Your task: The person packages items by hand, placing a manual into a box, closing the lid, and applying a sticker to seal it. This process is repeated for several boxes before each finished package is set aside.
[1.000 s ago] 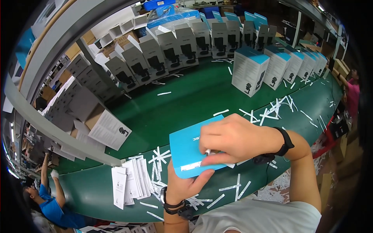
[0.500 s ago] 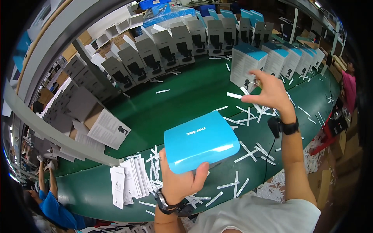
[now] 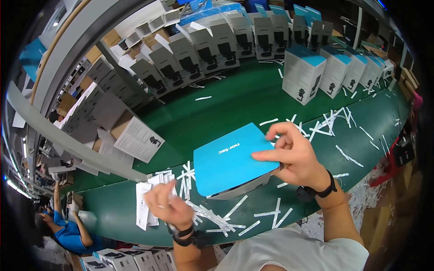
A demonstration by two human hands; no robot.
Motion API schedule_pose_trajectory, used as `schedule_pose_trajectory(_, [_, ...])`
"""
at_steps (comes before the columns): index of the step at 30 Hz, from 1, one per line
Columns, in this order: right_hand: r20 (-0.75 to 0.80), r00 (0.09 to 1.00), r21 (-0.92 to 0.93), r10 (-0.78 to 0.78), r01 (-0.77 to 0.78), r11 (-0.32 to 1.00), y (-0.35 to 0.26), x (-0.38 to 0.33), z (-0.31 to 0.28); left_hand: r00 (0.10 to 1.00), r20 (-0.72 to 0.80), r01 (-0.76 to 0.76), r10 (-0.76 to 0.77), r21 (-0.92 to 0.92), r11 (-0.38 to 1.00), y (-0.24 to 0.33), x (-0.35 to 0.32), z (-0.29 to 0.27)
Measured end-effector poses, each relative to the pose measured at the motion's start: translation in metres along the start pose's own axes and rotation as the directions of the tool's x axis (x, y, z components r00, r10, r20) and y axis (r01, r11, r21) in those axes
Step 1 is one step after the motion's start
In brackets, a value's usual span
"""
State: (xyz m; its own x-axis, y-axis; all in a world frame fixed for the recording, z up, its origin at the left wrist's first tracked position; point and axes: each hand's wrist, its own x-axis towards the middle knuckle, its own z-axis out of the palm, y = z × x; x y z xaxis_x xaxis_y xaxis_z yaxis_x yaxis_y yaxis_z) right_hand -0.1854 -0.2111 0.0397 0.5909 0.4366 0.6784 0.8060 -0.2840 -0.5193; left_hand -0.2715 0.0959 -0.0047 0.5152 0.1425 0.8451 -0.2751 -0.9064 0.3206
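A carton with a blue lid (image 3: 233,165) and grey-white sides stands on the green bench in front of me. My right hand (image 3: 294,156) grips its right edge, thumb lying on the lid and the other fingers bent round the side. The lid lies nearly flat, with a thin dark gap along its near edge. To the left of the carton, my left hand (image 3: 169,203) is off it, fingers curled and smeared by motion. That hand is over a stack of white printed leaflets (image 3: 142,207), partly covering them. Whether it holds one cannot be made out.
White paper strips (image 3: 221,221) litter the green bench (image 3: 190,122). Open grey cartons (image 3: 205,52) line the far side; closed blue-topped cartons (image 3: 303,77) stand at right. A metal post (image 3: 90,144) crosses the left. A co-worker in blue (image 3: 72,235) works at lower left.
My left hand has let go of the carton and moved left to the leaflets. My right hand has come from the far right onto the carton. The bulging lid now lies flatter.
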Motion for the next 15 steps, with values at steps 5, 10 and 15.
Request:
schedule_pose_trajectory(5, [0.119,0.975,0.125,0.186,-0.201,0.972,-0.026,0.001,-0.014,0.952,0.307,-0.146,-0.013,0.488,0.861,-0.03,0.015,-0.022])
schedule_pose_trajectory(10, [0.127,0.933,0.303,0.337,-0.36,0.882,-0.021,-0.007,-0.01,0.909,0.302,0.418,-0.288,-0.66,0.624,0.026,0.01,-0.007])
schedule_pose_trajectory(15, [-0.034,0.961,0.295,0.275,-0.253,0.921,-0.004,-0.017,0.009,0.882,0.452,0.108,0.131,-0.465,0.879,0.046,0.028,0.021])
